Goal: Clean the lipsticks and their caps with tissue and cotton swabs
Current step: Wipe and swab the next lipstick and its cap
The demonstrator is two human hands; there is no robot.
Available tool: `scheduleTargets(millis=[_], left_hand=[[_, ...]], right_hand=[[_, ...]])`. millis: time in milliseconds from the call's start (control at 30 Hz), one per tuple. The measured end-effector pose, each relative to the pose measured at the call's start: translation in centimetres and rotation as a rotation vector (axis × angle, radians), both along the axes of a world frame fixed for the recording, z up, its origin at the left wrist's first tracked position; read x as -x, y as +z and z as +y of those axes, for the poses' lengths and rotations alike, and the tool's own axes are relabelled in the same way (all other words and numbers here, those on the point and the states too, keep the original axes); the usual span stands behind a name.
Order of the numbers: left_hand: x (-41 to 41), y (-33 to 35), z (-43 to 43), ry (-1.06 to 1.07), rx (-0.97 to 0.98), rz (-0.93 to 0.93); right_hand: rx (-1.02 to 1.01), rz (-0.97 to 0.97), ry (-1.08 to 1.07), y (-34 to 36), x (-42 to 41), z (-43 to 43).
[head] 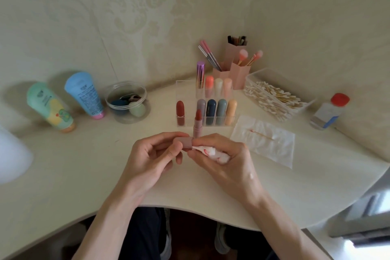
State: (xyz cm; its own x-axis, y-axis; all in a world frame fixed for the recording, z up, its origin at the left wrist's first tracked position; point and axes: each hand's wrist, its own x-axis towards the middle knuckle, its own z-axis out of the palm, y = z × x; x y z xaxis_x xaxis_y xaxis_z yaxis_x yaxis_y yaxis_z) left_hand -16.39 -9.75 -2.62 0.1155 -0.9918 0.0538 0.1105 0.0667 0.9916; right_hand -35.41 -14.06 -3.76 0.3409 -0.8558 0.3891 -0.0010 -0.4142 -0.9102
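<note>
Right hand (226, 161) hides most of the stained tissue (211, 152); left hand (152, 154) covers part of the cap (186, 142). White shape (11, 154) at the table's (84, 167) left edge: blurred, cropped. I cannot read the blue tube's (84, 94) print.

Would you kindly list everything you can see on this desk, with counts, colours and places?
desk: one, cream, in the wall corner.
green tube: one, far left.
blue tube: one, beside it.
round jar: one, clear, left of organizer.
organizer: one, clear, centre back.
stored lipsticks: nine, mixed colours, inside it.
open lipstick: one, red, upright before organizer.
brush holders: three, pink, behind organizer.
swab box: one, clear, back right.
flat tissue: one, white, right, bearing a used swab.
bottle: one, red-lidded, far right.
cap: one, dusty pink, front centre.
stained tissue: one, white and red, front centre.
left hand: grips the cap.
right hand: presses stained tissue to cap.
</note>
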Motion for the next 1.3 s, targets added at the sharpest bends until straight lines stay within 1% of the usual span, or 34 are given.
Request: scheduleTargets(millis=[200, 300, 500, 633, 800, 900, 1000, 1167, 1300], left_hand=[[0.0, 0.0, -0.1, 0.041, -0.009, 0.032], [0.0, 0.0, -0.1, 0.037, -0.010, 0.025], [-0.1, 0.1, 0.1, 0.037, 0.000, 0.019], [-0.1, 0.0, 0.0, 0.027, 0.021, -0.019], [0.2, -0.1, 0.2, 0.038, 0.052, -0.051], [0.4, -0.1, 0.3, 0.056, 0.077, -0.071], [0.5, 0.0, 0.3, 0.102, 0.107, -0.079], [0.4, -0.2, 0.1, 0.139, 0.137, -0.116], [0.5, -0.5, 0.2, 0.111, 0.139, -0.197]], right_hand=[[-0.115, 0.000, 0.098, 1.2, 0.5, 0.5], [-0.139, -0.017, 0.060, 1.1, 0.5, 0.5], [-0.105, 0.006, -0.012, 0.7, 0.1, 0.4], [-0.090, -0.005, -0.047, 0.5, 0.1, 0.4], [-0.094, -0.032, 0.097, 1.0, 0.1, 0.4], [-0.104, -0.056, 0.110, 1.0, -0.1, 0.3], [-0.148, -0.032, 0.147, 1.2, -0.2, 0.1], [-0.287, -0.042, 0.224, 1.5, 0.2, -0.3], [-0.264, -0.019, 0.203, 0.7, 0.6, -0.9]])
